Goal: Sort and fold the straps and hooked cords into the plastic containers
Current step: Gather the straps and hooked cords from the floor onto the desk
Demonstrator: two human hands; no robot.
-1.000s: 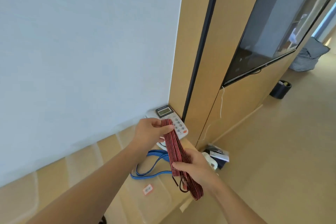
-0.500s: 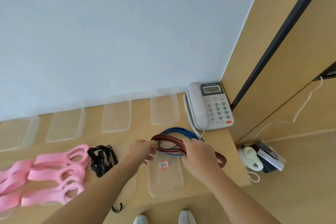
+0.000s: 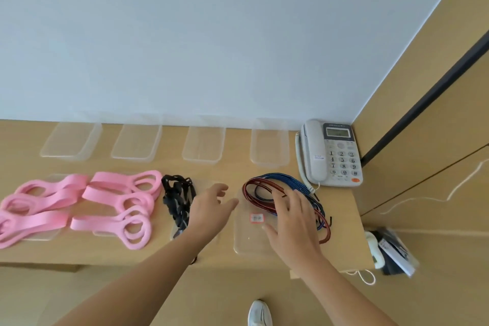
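Note:
A red striped hooked cord point(image 3: 255, 188) lies looped over a blue cord point(image 3: 293, 182) on the wooden counter, partly across a clear plastic container point(image 3: 248, 239) with a small red label. My right hand point(image 3: 292, 222) hovers over these cords with fingers spread, holding nothing. My left hand point(image 3: 211, 208) is open just left of the container, fingers relaxed. A bundle of black straps point(image 3: 177, 198) lies left of that hand. Several pink looped straps point(image 3: 111, 201) cover the counter's left part.
Several empty clear containers point(image 3: 203, 144) line the back by the white wall. A grey desk phone point(image 3: 332, 153) stands at the counter's right end beside a wooden panel. A white shoe point(image 3: 259, 312) shows on the floor below.
The red cord has left both hands and now lies on the blue cord and the container. Both hands have opened. The view has tilted down to the counter.

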